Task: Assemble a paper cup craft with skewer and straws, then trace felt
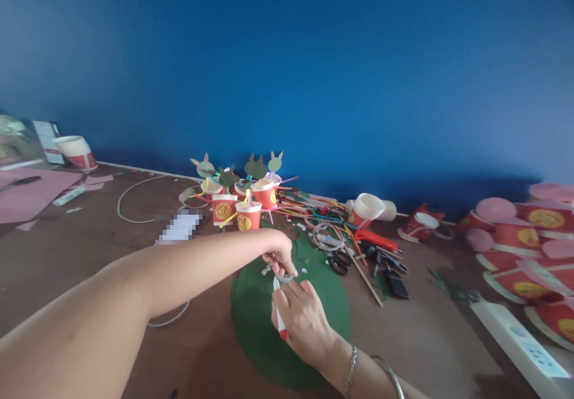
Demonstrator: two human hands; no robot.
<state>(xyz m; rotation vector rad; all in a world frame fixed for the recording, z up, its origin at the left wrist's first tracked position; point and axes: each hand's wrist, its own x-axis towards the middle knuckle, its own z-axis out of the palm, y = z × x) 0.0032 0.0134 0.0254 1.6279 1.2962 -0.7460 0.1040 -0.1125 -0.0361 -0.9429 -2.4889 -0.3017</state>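
Observation:
A large green paper disc (255, 327) lies on the brown table. Over its upper part, my left hand (278, 256) reaches down with bent fingers and holds a small round greyish object (285, 277) against the paper; its exact kind is unclear. Just below it, my right hand (305, 321) is closed around a white marker with a red end (280, 321). The marker's upper end comes close to the round object; whether they touch is hard to see. Small white paper scraps (304, 270) lie on the disc near my fingers.
Behind my hands stand red paper cups (248, 215) with paper animal heads. To the right lie black scissors (339, 261), a black rectangular item (396, 283), thin sticks (365, 276) and a power strip (515, 339). Pink paper (36, 192) lies far left; a blue wall (287, 76) rises behind.

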